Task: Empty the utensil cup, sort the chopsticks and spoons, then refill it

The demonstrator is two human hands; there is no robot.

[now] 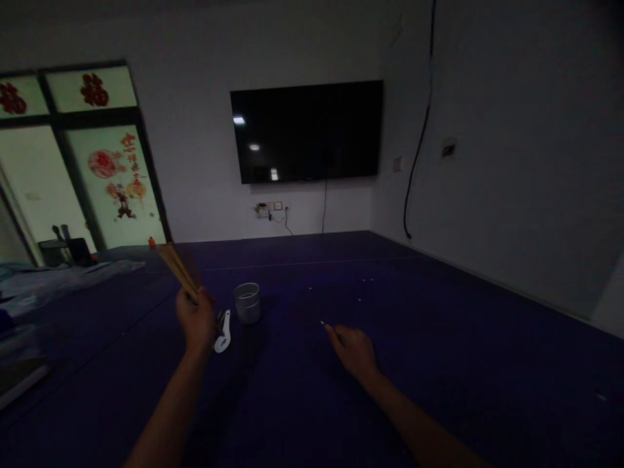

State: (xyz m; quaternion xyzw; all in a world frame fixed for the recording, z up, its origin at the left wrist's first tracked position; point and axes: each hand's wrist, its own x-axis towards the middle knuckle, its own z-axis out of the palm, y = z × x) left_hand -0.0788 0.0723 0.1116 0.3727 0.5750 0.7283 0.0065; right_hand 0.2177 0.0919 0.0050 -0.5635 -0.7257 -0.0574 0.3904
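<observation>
Toward eight o'clock of the head view, the left hand (pixel 195 320) holds up a bundle of long, thin, tan sticks (pixel 179 270) over the dark purple-blue bench (pixel 292 403); its grip is closed around their lower ends, and the bundle leans toward eleven o'clock. At five o'clock, the right hand (pixel 355 350) is low over the bench, its grip pinching a tiny white-tipped piece (pixel 322 322) at the fingertips, too small to make out fully.

Just beside the left hand, toward its four o'clock, lies a white spoon with a blue mark (pixel 223 337), its handle pointing to about one o'clock. Thin dark pieces (pixel 220 320) lie between that hand and the spoon, too dim to tell apart. A round silvery metal cup (pixel 248 304) stands upright near the spoon, toward its one o'clock. Small white specks (pixel 359 299) dot the bench from the right hand's eleven to one o'clock.
</observation>
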